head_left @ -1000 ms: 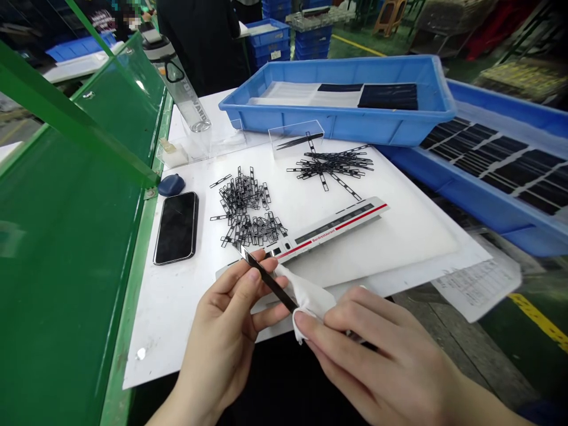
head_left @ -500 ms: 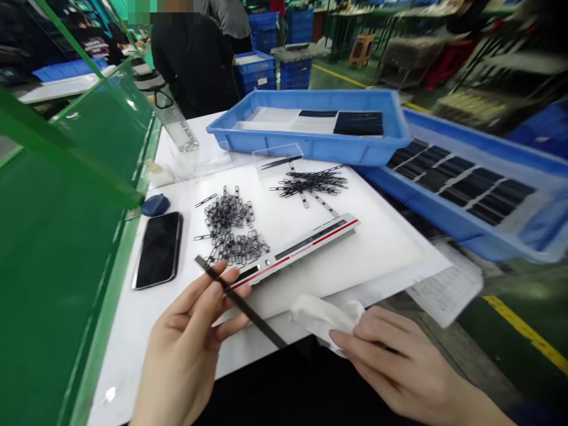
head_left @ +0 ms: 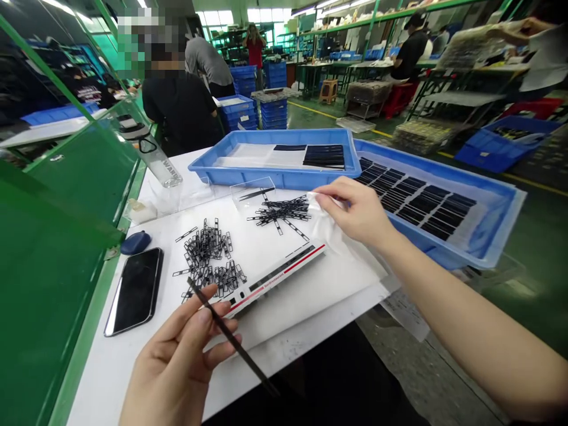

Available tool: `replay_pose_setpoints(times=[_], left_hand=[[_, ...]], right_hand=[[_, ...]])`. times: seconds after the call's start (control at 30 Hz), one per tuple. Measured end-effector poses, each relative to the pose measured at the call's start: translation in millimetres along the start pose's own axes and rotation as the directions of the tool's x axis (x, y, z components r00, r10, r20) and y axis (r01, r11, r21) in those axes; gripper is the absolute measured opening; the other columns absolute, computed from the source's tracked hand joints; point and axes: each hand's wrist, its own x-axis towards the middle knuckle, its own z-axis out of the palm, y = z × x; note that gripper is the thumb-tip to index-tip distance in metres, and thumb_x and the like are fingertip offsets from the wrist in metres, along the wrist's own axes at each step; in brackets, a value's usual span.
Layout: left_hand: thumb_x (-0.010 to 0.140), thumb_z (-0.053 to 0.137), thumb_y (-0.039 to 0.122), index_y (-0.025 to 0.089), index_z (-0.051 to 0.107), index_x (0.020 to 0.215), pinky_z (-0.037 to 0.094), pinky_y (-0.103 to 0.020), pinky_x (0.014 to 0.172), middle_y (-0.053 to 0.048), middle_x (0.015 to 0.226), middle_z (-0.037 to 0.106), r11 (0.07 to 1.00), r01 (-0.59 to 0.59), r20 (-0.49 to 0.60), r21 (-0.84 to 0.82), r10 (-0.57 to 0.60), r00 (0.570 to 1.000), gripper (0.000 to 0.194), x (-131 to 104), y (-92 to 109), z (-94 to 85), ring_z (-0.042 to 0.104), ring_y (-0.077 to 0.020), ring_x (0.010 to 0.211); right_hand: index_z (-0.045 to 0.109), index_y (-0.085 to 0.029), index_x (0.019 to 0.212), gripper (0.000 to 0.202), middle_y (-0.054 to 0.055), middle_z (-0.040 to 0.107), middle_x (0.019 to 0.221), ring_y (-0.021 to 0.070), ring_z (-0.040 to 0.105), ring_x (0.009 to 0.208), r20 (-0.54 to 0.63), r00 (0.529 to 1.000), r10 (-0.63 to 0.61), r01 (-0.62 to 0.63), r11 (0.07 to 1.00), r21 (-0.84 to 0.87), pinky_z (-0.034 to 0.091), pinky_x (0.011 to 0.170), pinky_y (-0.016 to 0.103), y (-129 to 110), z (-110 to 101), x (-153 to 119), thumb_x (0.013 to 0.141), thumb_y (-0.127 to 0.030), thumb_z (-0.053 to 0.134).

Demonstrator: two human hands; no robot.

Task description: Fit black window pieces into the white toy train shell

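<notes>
My left hand (head_left: 177, 355), at the lower left, pinches a thin dark strip (head_left: 242, 352) between thumb and fingers, tilted down toward my lap. Behind those fingers lies the near end of a long white model train car shell (head_left: 277, 279) with dark windows and a red stripe. Whether the fingers touch the shell I cannot tell. Over the right side of the table, my right hand (head_left: 355, 210) is closed on a white cloth (head_left: 326, 222). Just left of the cloth lies a pile of black strip-like frames (head_left: 284, 210). Another heap of small black frames (head_left: 208, 251) sits above my left hand.
A phone (head_left: 135, 290) and a dark blue rounded object (head_left: 135, 242) lie at the left by a green partition (head_left: 66, 225). A bottle (head_left: 162, 165) stands behind. Tweezers (head_left: 257, 193) rest on a clear box. Blue trays (head_left: 270, 176) (head_left: 488, 251) hold dark strips. A person (head_left: 180, 106) sits beyond.
My right hand has moved up and away from the table's front edge with the white cloth. My left hand still holds the dark strip. The camera view has tilted upward.
</notes>
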Motion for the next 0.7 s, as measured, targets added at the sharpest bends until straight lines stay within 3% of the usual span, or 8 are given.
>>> replay_pose_setpoints(times=[0.2,0.3,0.33,0.4,0.47,0.5,0.6,0.7], left_hand=[[0.038,0.108,0.040,0.016,0.084,0.097,0.060,-0.016,0.047,-0.008,0.088,0.081,0.993,0.027,-0.086,-0.112,-0.036,0.996,0.068,-4,3,20.5,0.075,-0.0187,0.065],[0.044,0.107,0.037,0.017,0.084,0.094,0.061,-0.015,0.048,-0.008,0.088,0.082,0.988,0.001,-0.066,-0.157,-0.011,0.998,0.059,-1,3,28.6,0.078,-0.0203,0.068],[0.048,0.107,0.037,0.018,0.084,0.093,0.061,-0.015,0.049,-0.007,0.088,0.083,0.985,-0.023,-0.045,-0.171,0.016,0.999,0.055,0,3,30.8,0.079,-0.0203,0.068],[0.057,0.104,0.037,0.021,0.083,0.094,0.062,-0.015,0.051,-0.005,0.088,0.083,0.978,-0.080,0.007,-0.194,0.082,0.997,0.045,1,3,34.5,0.080,-0.0192,0.067],[0.063,0.101,0.037,0.026,0.084,0.094,0.062,-0.014,0.053,-0.003,0.087,0.084,0.968,-0.141,0.045,-0.209,0.153,0.987,0.037,1,1,37.3,0.080,-0.0181,0.066],[0.065,0.100,0.037,0.027,0.084,0.094,0.062,-0.014,0.053,-0.002,0.086,0.084,0.964,-0.170,0.057,-0.206,0.185,0.981,0.035,1,0,38.3,0.080,-0.0178,0.065],[0.069,0.098,0.037,0.031,0.083,0.094,0.063,-0.015,0.054,-0.001,0.086,0.085,0.956,-0.239,0.084,-0.171,0.256,0.963,0.029,0,-3,39.7,0.081,-0.0181,0.065],[0.076,0.094,0.037,0.033,0.083,0.093,0.065,-0.017,0.059,0.001,0.085,0.085,0.947,-0.291,0.127,-0.137,0.308,0.943,0.021,-3,-7,37.3,0.082,-0.0184,0.068]], right_hand=[[0.076,-0.013,0.117,0.030,0.020,0.073,0.125,0.0427,0.060,0.124,0.073,0.994,0.077,-0.071,0.994,-0.084,0.040,0.105,0.060,-21,21,19,0.090,-0.023,0.068],[0.075,-0.016,0.108,0.033,0.014,0.078,0.111,0.0298,0.071,0.107,0.164,0.976,0.143,-0.162,0.981,0.108,0.055,0.089,0.042,-55,13,-11,0.105,-0.038,0.051],[0.074,-0.015,0.100,0.042,0.012,0.079,0.099,0.0248,0.074,0.094,0.378,0.908,0.183,-0.319,0.887,0.335,0.057,0.076,0.034,-65,12,-25,0.106,-0.047,0.048],[0.073,-0.013,0.098,0.061,0.013,0.079,0.087,0.0206,0.075,0.073,0.791,0.604,0.097,-0.719,0.494,0.489,0.051,0.051,0.024,-81,12,-55,0.104,-0.065,0.042],[0.073,-0.010,0.099,0.073,0.013,0.077,0.079,0.0167,0.072,0.059,0.928,0.367,-0.064,-0.913,0.167,0.373,0.040,0.038,0.017,-91,17,-82,0.099,-0.076,0.041],[0.073,-0.009,0.098,0.078,0.013,0.076,0.075,0.0151,0.069,0.053,0.947,0.299,-0.115,-0.950,0.055,0.306,0.037,0.033,0.015,-94,20,-94,0.095,-0.080,0.042],[0.074,-0.008,0.087,0.078,0.009,0.070,0.064,0.0090,0.055,0.037,0.962,0.236,-0.135,-0.964,-0.155,0.215,0.030,0.025,0.014,-100,25,-115,0.085,-0.084,0.056],[0.069,-0.012,0.079,0.060,-0.002,0.058,0.050,0.0050,0.043,0.032,0.959,0.274,-0.072,-0.924,-0.297,0.241,0.024,0.024,0.011,-99,23,-122,0.082,-0.071,0.073]])
